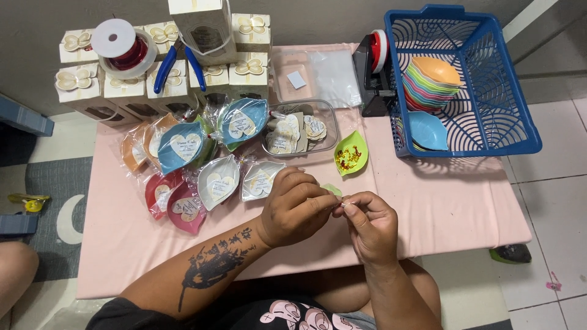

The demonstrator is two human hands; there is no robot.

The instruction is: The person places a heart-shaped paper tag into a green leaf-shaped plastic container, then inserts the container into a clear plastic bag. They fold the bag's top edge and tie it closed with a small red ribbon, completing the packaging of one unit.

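Note:
Over the near middle of a low table with a pink cloth (465, 201), my left hand (295, 206) and my right hand (369, 221) meet fingertip to fingertip. They pinch a small thin piece between them, and a bit of pale green shows behind my left fingers. What exactly the piece is stays too small to tell. A green leaf-shaped dish (351, 153) with red and gold bits lies just beyond my hands. To the left is a pile of wrapped leaf-shaped dishes (202, 162) in several colours with heart tags.
A blue plastic basket (489, 131) at the right holds stacked coloured dishes (431, 82). A clear tray (327, 122) holds heart tags. Cream gift boxes (122, 88), a ribbon spool (125, 46), blue-handled pliers (177, 64) and a tape dispenser (373, 70) line the far edge. Tiled floor lies right.

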